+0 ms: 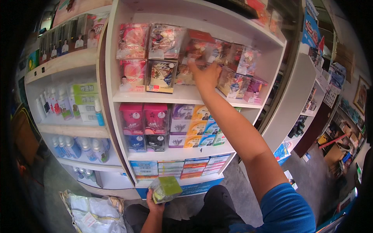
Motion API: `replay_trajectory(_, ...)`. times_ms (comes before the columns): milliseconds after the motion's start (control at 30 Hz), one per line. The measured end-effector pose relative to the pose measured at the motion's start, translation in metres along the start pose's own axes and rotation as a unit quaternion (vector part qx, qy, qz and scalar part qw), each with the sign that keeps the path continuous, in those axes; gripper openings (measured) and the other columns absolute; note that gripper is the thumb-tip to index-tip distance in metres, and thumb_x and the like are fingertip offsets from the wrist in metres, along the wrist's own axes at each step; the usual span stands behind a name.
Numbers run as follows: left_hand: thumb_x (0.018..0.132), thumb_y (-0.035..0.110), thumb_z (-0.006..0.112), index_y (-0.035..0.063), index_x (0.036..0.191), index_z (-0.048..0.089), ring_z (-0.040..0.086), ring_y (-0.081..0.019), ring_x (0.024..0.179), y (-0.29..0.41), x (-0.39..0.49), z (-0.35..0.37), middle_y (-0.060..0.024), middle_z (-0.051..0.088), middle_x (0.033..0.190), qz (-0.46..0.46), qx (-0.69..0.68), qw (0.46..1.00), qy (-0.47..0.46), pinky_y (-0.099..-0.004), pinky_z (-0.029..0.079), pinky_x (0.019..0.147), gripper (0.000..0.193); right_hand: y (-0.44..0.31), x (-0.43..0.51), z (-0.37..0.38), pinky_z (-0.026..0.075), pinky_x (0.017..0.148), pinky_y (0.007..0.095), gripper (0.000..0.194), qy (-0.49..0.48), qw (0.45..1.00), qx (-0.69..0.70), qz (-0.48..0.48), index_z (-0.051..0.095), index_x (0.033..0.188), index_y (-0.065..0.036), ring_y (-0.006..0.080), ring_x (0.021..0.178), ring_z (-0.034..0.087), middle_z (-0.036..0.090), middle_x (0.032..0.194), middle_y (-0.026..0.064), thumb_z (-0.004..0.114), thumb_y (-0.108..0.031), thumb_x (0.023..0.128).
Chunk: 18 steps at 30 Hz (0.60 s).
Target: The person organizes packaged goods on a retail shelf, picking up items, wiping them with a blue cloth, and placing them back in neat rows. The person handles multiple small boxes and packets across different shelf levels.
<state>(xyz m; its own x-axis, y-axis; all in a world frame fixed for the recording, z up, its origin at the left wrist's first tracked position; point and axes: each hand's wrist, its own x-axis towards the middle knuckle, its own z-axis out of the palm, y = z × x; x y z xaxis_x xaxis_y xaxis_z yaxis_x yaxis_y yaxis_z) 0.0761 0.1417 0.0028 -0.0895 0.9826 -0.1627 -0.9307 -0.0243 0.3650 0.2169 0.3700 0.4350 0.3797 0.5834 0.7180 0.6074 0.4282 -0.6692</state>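
My right hand [205, 75] reaches into the upper shelf of a white shelving unit, its thumb and fingers spread at the lower front of a red-topped box [199, 46]. Blur there hides whether the fingers grip the box or only touch it. Low down before the shelves, my left hand [154, 201] holds a clear-wrapped box with a green side [169, 186]. Left of my right hand stand pink peach-pictured boxes [132, 40] and a cream box with a leaf pattern [161, 76]. More cream boxes [234, 83] and a purple box [255, 90] are to its right.
The middle shelf carries magenta boxes [156, 118] and stacked orange boxes [198, 125]; flat cartons [172, 169] fill the bottom one. Spray bottles [62, 102] line the shelves at left. A white woven sack [96, 212] lies on the floor beside my legs [218, 201].
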Motion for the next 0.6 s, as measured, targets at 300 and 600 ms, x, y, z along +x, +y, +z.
replay_trajectory(300,0.087,0.044,0.051,0.0079,0.125,0.048,0.055,-0.0276,0.109,-0.005,0.008,-0.007,-0.009,0.057,0.118,-0.009,0.007,1.0,-0.006,-0.0425,0.045,0.091,0.052,-0.037,0.015,0.006,0.034,0.103,0.0414,0.104,0.078,0.987,0.049,-0.131,0.014,0.141,0.002,0.0397,0.125,0.034,0.029,0.137,0.0249,0.081,-0.026,0.065)
replay_trajectory(600,0.086,0.044,0.052,0.009,0.125,0.048,0.055,-0.0281,0.108,-0.001,0.001,-0.002,-0.0083,0.056,0.118,-0.008,-0.007,1.0,-0.003,-0.0448,0.044,0.091,0.052,-0.024,0.002,-0.021,0.043,0.094,0.0424,0.073,0.051,0.946,-0.043,-0.317,0.038,0.132,-0.002,0.0444,0.125,0.034,0.024,0.138,0.0304,0.072,-0.013,0.068)
